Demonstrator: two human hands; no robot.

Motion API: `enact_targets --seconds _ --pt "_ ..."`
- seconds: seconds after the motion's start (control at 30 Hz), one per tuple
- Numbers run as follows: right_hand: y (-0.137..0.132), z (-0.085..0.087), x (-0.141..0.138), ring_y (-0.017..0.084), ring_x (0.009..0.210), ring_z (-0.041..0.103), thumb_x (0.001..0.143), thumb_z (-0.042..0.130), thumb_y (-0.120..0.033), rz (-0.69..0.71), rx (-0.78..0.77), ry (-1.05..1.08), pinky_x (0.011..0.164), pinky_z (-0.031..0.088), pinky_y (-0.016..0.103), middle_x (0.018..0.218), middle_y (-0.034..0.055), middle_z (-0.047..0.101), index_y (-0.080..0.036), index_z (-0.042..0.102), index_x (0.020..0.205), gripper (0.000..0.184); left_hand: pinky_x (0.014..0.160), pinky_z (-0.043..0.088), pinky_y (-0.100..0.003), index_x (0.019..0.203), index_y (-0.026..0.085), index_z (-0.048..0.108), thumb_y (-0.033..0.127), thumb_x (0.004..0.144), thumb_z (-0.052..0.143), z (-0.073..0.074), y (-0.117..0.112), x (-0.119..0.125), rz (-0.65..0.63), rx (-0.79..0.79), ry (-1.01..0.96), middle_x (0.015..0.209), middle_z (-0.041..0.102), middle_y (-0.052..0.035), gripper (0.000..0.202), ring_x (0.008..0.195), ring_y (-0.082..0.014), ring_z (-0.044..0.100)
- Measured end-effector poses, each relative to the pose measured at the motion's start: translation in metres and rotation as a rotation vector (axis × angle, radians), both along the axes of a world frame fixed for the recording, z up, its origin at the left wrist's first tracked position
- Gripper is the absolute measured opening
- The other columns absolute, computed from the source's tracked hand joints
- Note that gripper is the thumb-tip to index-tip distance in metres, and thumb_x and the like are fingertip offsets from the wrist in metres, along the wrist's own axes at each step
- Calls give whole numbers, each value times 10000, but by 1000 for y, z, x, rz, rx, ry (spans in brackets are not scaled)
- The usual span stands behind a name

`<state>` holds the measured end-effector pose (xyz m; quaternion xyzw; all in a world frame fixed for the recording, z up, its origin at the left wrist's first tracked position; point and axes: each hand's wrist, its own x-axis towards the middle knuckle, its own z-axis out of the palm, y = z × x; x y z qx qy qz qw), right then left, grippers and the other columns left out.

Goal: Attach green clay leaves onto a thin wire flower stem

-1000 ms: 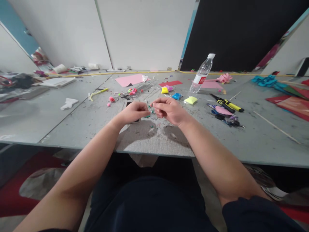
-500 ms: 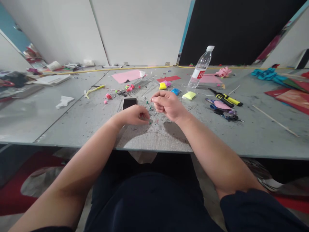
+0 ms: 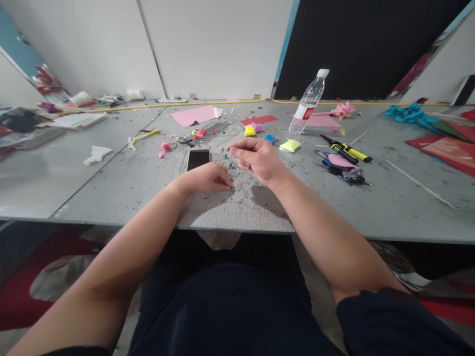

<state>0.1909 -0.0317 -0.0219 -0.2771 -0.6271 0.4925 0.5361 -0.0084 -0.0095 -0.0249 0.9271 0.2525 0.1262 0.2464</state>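
Note:
My left hand (image 3: 213, 178) rests low over the table beside a dark-screened phone (image 3: 199, 159), its thumb and fingertips pinched close to the surface. Opposite it, my right hand (image 3: 258, 157) is raised a little, with thumb and index finger pressed together. Whatever sits in either pinch is too small to make out. Between the hands lies a thin, clear-looking looped strand (image 3: 235, 171) with a few small green beads (image 3: 226, 156); whether it runs into the fingers is unclear.
Behind the hands are yellow (image 3: 250, 131), blue (image 3: 269, 139) and pale-yellow packets (image 3: 290, 146). A water bottle (image 3: 307, 104) stands farther back. Yellow-black pliers (image 3: 347, 151) and a thin stick (image 3: 421, 184) lie right; pink bits (image 3: 166, 147) and torn white paper (image 3: 98, 155) lie left.
The fingers of my left hand have closed together and shifted slightly right. My right fingertips have moved a little left and straightened somewhat.

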Motion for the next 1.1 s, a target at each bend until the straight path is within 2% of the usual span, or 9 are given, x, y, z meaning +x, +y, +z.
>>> enact_targets --seconds 0.13,0.2,0.37,0.47,0.6,0.77,1.1 --pt "-2 0 0 66 475 370 717 886 -543 31 16 39 453 320 268 534 -77 470 -223 767 864 372 672 457 -241 860 192 822 204 815 731 1 0 -1 -2 12 -25 759 708 -22 102 646 -114 609" --pt "-2 1 -1 67 474 361 711 888 -550 43 29 67 457 301 272 530 -79 461 -229 773 860 373 673 464 -249 854 188 811 217 810 733 5 -1 -4 43 20 -97 763 720 -25 93 652 -119 607" --pt "-3 2 -4 73 468 346 708 886 -544 14 62 114 467 302 276 516 -86 441 -249 778 858 348 623 455 -273 880 167 796 326 794 777 13 -1 -10 323 -31 -389 735 718 -35 183 642 -130 593" --pt "-4 3 -4 81 477 373 748 855 -531 -45 110 73 469 313 274 510 -80 453 -246 779 864 318 622 474 -276 874 155 785 362 759 817 15 -1 -10 411 -133 -551 733 721 -36 239 646 -130 606" --pt "-5 3 -3 86 510 428 785 822 -503 -121 135 7 485 349 269 565 -57 529 -225 780 892 302 659 510 -279 841 148 773 338 692 868 18 -4 -8 438 -257 -661 746 729 -34 259 675 -129 626" --pt "-3 0 -4 101 572 511 808 796 -495 -135 160 -80 528 414 273 659 -15 621 -198 773 906 313 657 500 -270 799 150 744 291 665 888 22 -10 -7 422 -374 -736 679 683 -2 242 646 -114 611" --pt "-4 -5 -8 138 643 567 855 745 -483 -248 321 -189 595 470 315 800 37 725 -207 793 902 284 624 487 -260 720 156 719 299 611 921 23 -13 -5 391 -416 -811 635 666 7 271 609 -107 598"
